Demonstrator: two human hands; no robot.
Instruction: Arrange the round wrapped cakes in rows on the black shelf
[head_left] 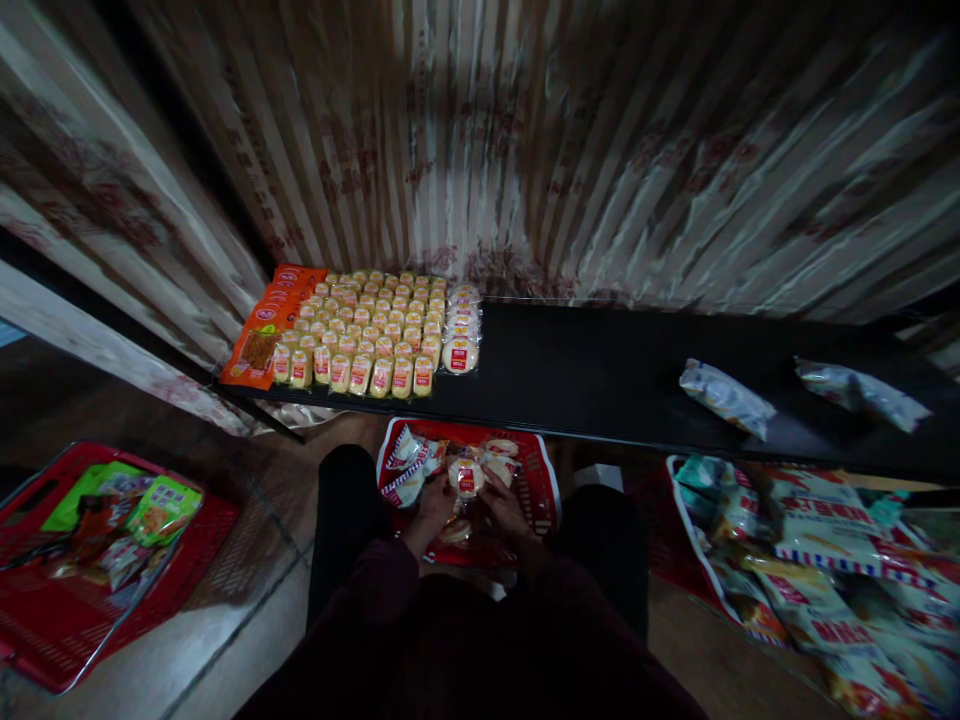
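Observation:
A round pale cake [466, 479] in clear wrapping with a red label is between my two hands, above the middle red basket [551, 470]. My left hand [435, 508] has its fingers closed at the cake's left side. Closed at the right side, my right hand [507, 508] also has its fingers against a second pale round cake [498, 470]. Below and around them in the basket lie more wrapped cakes and blue-and-white striped packets [406, 487]. On the black shelf [570, 370], a row of similar round cakes [460, 354] stands beside rows of small yellow wrapped cakes [375, 330].
An orange packet [259, 335] lies at the shelf's left end; two pale packets [727, 398] lie toward its right. A red basket [45, 600] with snack packets stands on the floor at left. Another basket [694, 570] at right is heaped with packets. A curtain [480, 150] hangs behind.

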